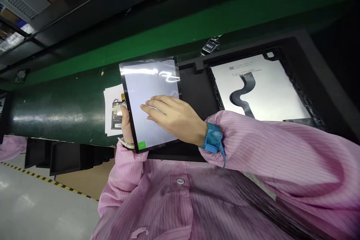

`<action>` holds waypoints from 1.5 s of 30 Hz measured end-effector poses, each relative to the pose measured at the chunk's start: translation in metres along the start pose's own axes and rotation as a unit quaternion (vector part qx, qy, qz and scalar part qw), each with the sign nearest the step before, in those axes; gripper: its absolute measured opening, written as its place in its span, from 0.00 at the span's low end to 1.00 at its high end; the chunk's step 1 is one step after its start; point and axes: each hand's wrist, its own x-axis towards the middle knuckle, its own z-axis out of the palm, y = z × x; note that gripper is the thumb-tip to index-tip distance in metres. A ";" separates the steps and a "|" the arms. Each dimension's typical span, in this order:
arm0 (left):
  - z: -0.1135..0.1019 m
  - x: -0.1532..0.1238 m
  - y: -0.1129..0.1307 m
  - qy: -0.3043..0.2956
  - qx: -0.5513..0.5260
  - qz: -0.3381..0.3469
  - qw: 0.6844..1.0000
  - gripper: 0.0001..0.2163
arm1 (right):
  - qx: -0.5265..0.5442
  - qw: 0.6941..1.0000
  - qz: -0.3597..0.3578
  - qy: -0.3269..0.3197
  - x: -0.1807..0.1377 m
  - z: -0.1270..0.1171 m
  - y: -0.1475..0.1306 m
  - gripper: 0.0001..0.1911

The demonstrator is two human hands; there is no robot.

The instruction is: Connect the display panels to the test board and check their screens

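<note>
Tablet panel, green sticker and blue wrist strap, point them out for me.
tablet panel (146,82), head view, upper glass face.
green sticker (141,145), head view, sticker's middle.
blue wrist strap (212,138), head view, band on right wrist.

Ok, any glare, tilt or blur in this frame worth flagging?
Head view: bright streaks of glare cross the top of the glass panel that the left hand grips by its edge; the right hand lies flat on it, sharp. The horizon tilts strongly, the green belt shows soft sheen, and the corners fall dark.

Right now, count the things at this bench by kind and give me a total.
Glass panels held in the hands: 1
Black trays: 1
White panels with a black flex cable: 1
Printed paper sheets: 1
Blue wrist straps: 1
Total: 5
</note>
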 end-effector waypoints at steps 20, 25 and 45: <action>0.006 -0.012 0.022 -0.050 0.144 -0.013 0.988 0.27 | 0.148 0.976 0.154 -0.044 0.006 -0.007 0.025 0.56; 0.025 -0.008 0.034 -0.088 0.222 0.054 0.970 0.17 | 0.174 0.971 0.160 -0.026 0.011 -0.011 0.047 0.47; -0.130 -0.022 -0.017 0.041 0.744 0.348 0.568 0.17 | 0.138 0.986 0.092 -0.017 0.004 -0.026 0.065 0.41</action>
